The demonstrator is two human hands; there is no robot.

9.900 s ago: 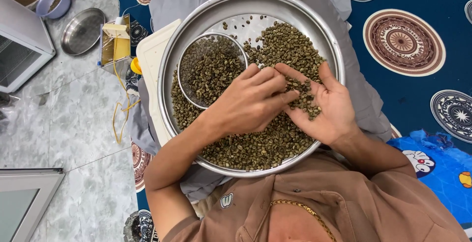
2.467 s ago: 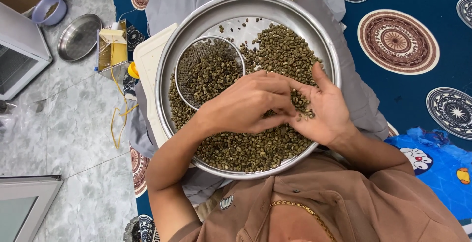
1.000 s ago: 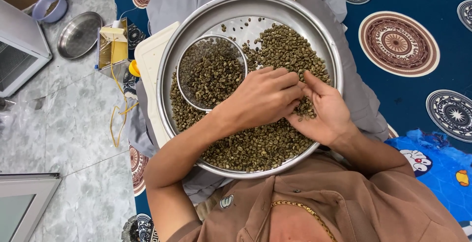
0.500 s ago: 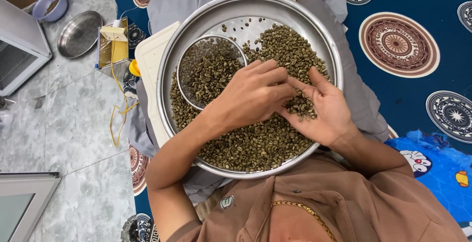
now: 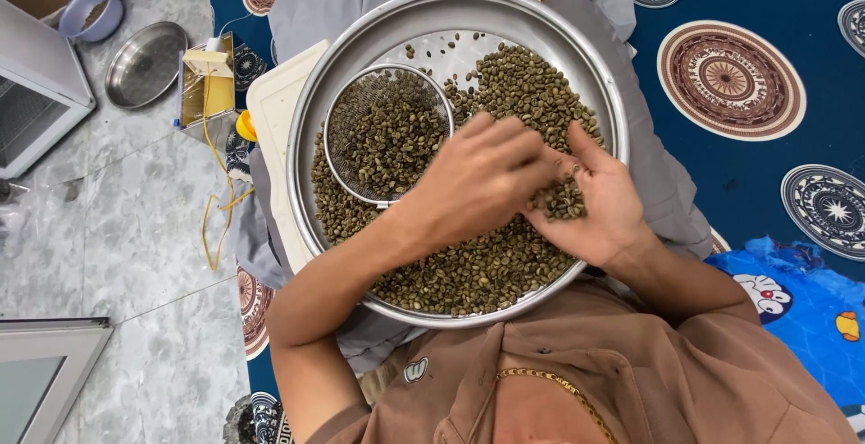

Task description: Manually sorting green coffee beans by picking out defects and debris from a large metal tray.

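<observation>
A wide steel tray (image 5: 450, 0) on my lap holds a heap of greenish coffee beans (image 5: 527, 83). A round wire sieve (image 5: 353, 92), also filled with beans, lies in the tray's left half. My right hand (image 5: 602, 214) is turned palm up over the heap and cups a few beans. My left hand (image 5: 473, 183) lies palm down just right of the sieve. Its fingertips reach into the right palm, touching the beans there. Whether those fingers pinch a bean is hidden.
A white board (image 5: 270, 106) lies under the tray. On the grey floor at left are a steel bowl (image 5: 144, 64), a purple bowl (image 5: 90, 13), a yellow box (image 5: 205, 91) with a cord, and a white cabinet (image 5: 36, 92). A blue patterned mat (image 5: 730, 79) lies at right.
Both hands stay together over the beans. The left fingers have shifted slightly, working in the right palm. Tray and sieve have not moved.
</observation>
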